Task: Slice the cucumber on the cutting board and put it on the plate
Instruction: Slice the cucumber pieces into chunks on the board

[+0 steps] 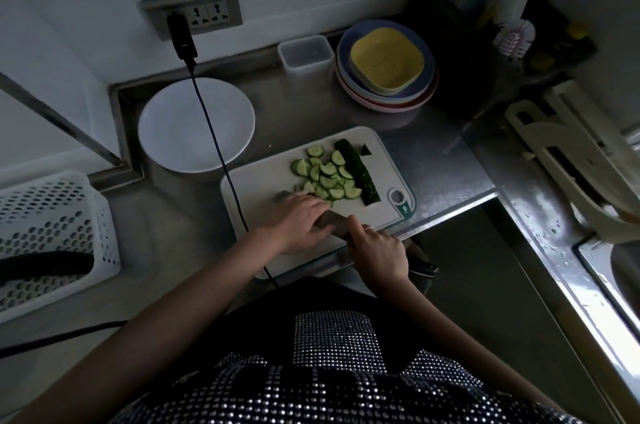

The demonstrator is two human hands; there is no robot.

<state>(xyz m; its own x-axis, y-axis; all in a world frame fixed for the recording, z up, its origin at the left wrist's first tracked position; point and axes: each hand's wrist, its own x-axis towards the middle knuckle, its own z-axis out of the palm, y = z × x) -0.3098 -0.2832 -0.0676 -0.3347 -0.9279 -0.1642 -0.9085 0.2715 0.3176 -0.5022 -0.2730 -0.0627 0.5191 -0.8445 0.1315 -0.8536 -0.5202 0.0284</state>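
A white cutting board (pixel 263 181) lies on the steel counter. On it are a pile of half-moon cucumber slices (pixel 325 177), an uncut dark half cucumber (pixel 360 174) to their right, and a small cut end (pixel 365 149). My right hand (pixel 379 255) grips the handle of a knife (pixel 334 224), whose blade lies low across the board's near side. My left hand (pixel 296 224) rests palm down over the blade, fingertips touching the nearest slices; what is under it is hidden. An empty white plate (pixel 180 132) sits left of the board.
A black cable (pixel 214 132) runs from the wall socket across the plate and board. A white perforated basket (pixel 52 233) holding a dark cucumber stands at the left. A clear tub (pixel 304 52) and stacked coloured plates (pixel 386 66) sit behind. A sink (pixel 609 267) is at the right.
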